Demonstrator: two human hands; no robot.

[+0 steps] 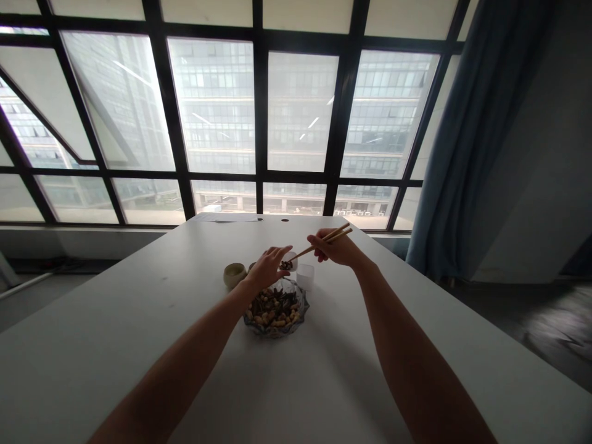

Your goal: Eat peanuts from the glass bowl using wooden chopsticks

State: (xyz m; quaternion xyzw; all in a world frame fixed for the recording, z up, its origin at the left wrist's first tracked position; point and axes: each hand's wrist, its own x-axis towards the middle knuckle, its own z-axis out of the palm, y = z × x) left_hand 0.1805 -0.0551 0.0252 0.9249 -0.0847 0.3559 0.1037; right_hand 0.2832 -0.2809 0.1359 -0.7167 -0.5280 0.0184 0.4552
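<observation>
Between the thumb and fingers of my left hand [266, 269] is a small white cup [295, 259], its mouth facing me with dark bits inside. My right hand [337, 248] grips a pair of wooden chopsticks [304, 251], whose tips reach down to the cup's mouth. Below my left wrist stands a scalloped glass bowl [303, 310] with peanuts and dark dried pieces mixed in it. My left forearm covers part of its left side. A clear plastic cup [306, 277] stands just right of the small white cup.
A greenish round cup [234, 275] stands left of my left hand, with another small cup [251, 268] partly hidden behind the hand. Papers [226, 217] lie at the far edge of the white table [139, 320]. Beyond are windows and a blue curtain [456, 148].
</observation>
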